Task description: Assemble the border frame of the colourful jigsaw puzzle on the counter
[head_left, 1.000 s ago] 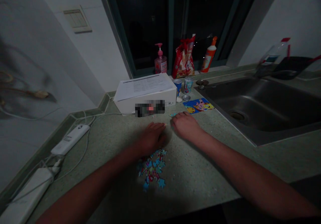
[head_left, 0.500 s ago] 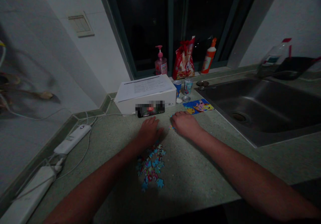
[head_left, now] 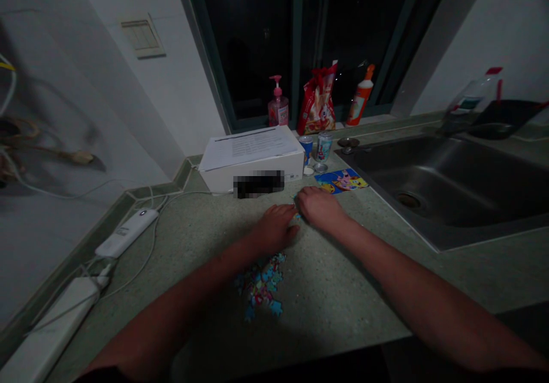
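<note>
My right hand (head_left: pixel 318 207) rests on the counter with its fingers curled down over small jigsaw puzzle pieces (head_left: pixel 297 215), which peek out at the fingertips. Close on its left, my left hand (head_left: pixel 278 227) reaches toward the same pieces, fingers stretched out and thumb apart. Its fingertips come up against them, and whether it grips one is not visible. A loose pile of mostly blue puzzle pieces (head_left: pixel 265 284) lies nearer to me, partly covered by my left forearm. Beyond my right hand lies a colourful cartoon picture card (head_left: pixel 343 181).
A white box (head_left: pixel 253 157) with a paper on top stands at the back, a pixelated phone (head_left: pixel 259 184) leaning against it. Two cans (head_left: pixel 323 147) stand beside it. The sink (head_left: pixel 433 240) is at right; power strips (head_left: pixel 126 231) and cables run along the left.
My left hand has moved right, from the open counter to the small pieces by my right hand. My right hand has stayed nearly in place. The view has shifted slightly.
</note>
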The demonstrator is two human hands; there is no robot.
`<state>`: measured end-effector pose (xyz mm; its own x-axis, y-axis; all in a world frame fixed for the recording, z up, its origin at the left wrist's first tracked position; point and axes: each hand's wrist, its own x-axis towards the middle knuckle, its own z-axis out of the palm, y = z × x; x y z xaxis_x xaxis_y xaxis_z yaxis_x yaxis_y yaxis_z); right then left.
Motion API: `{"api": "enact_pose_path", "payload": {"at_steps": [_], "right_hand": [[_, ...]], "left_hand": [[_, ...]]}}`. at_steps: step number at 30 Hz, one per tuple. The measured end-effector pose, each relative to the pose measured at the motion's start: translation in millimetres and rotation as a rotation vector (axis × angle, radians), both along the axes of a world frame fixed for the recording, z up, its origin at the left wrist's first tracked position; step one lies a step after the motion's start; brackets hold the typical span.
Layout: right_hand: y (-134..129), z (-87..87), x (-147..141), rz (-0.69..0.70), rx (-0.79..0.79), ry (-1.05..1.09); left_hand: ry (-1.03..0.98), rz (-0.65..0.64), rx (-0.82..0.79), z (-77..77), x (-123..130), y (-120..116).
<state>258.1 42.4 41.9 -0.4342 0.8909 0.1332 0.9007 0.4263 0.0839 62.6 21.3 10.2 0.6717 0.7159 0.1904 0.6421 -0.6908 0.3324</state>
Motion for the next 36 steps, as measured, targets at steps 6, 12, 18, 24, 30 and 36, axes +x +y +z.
{"api": "enact_pose_path", "payload": {"at_steps": [6,12,18,24,30,36], "right_hand": [[2.8,-17.8,-4.3,0.164,-0.005,0.110],[1.3,-28.6,-8.6,0.198,-0.035,0.094],[-3.4,-20.0,-6.7,0.090,-0.046,0.022],[-5.3,-16.2,-5.8,0.057,-0.037,0.007],[-6.9,-14.9,-9.1,0.079,-0.027,0.027],[-9.4,-23.1,-14.9,0.184,0.004,0.109]], "left_hand": [[-0.039,0.059,0.011,13.8,-46.9,-39.3],[0.043,-0.073,0.067,11.9,-64.0,-111.6],[0.069,-0.224,0.144,3.4,-43.6,-132.8],[0.106,-0.167,0.172,0.1,-48.2,-107.3],[0.131,-0.123,0.146,-2.3,-50.6,-94.9],[0.135,-0.105,0.171,-1.2,-56.5,-82.6]]}}
